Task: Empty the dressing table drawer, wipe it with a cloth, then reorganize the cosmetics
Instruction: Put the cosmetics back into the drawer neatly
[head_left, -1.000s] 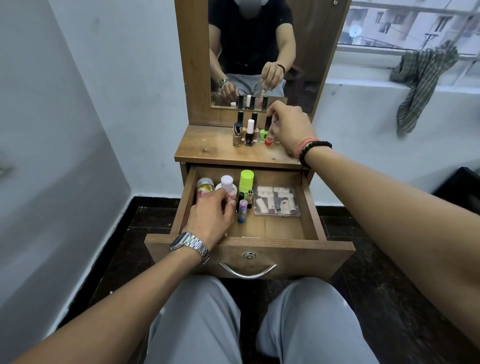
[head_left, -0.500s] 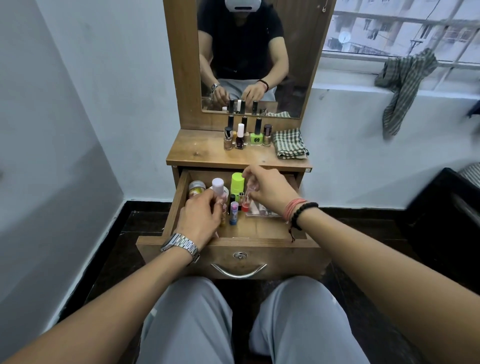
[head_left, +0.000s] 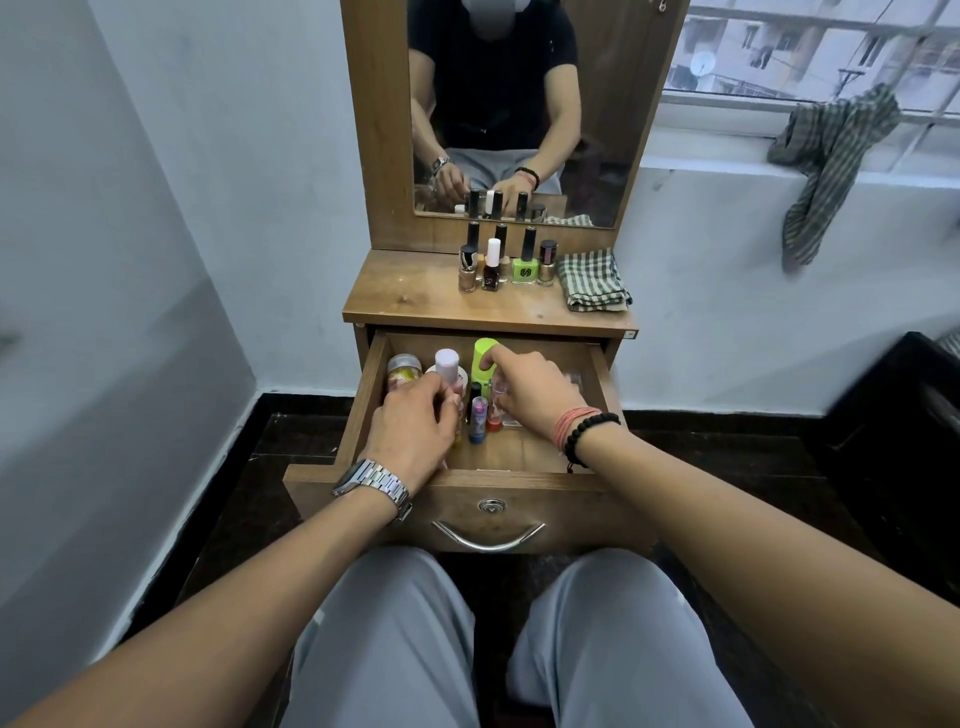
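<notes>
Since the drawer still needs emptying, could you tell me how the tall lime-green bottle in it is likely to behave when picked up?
The lime-green bottle stands upright, tall and narrow, so a sideways nudge could probably tip it onto the small bottles crowded beside it. It looks like smooth plastic, likely light and somewhat slippery. The right hand has a finger against it.

A home, likely a bedroom corner. At twelve o'clock stands a small wooden dressing table with a mirror (head_left: 519, 104), nail polish bottles (head_left: 506, 260) lined up on its counter (head_left: 415, 299) and a folded checked cloth (head_left: 592, 280) beside them. At two o'clock a barred window (head_left: 831, 62) looks onto apartment blocks, a striped cloth (head_left: 826, 156) draped on its sill.
</notes>
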